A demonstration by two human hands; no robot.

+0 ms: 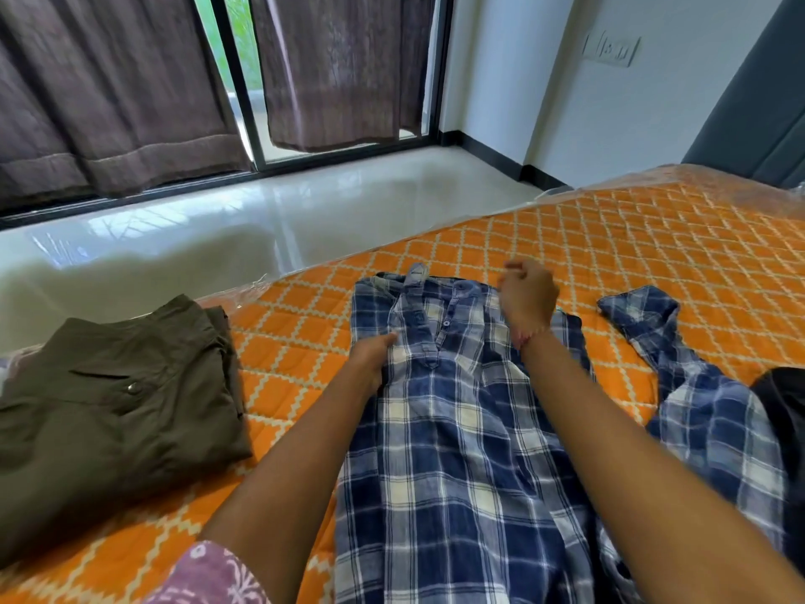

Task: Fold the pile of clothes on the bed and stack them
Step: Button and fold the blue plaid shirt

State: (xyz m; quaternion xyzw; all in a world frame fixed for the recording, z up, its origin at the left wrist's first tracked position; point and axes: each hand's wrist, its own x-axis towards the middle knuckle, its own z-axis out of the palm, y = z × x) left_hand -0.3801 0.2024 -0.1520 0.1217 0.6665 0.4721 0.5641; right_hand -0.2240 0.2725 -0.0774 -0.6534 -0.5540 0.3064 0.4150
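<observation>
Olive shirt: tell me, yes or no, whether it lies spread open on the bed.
No: the olive shirt lies folded at the left of the bed, apart from the plaid shirt under both hands.

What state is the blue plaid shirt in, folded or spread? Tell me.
Spread. The blue plaid shirt lies flat and face up on the orange bed cover, with one sleeve stretched out to the right.

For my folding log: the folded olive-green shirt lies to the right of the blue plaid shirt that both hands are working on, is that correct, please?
Not quite. The head view shows the folded olive-green shirt to the left of the blue plaid shirt. The left hand and right hand are indeed on the plaid one.
</observation>
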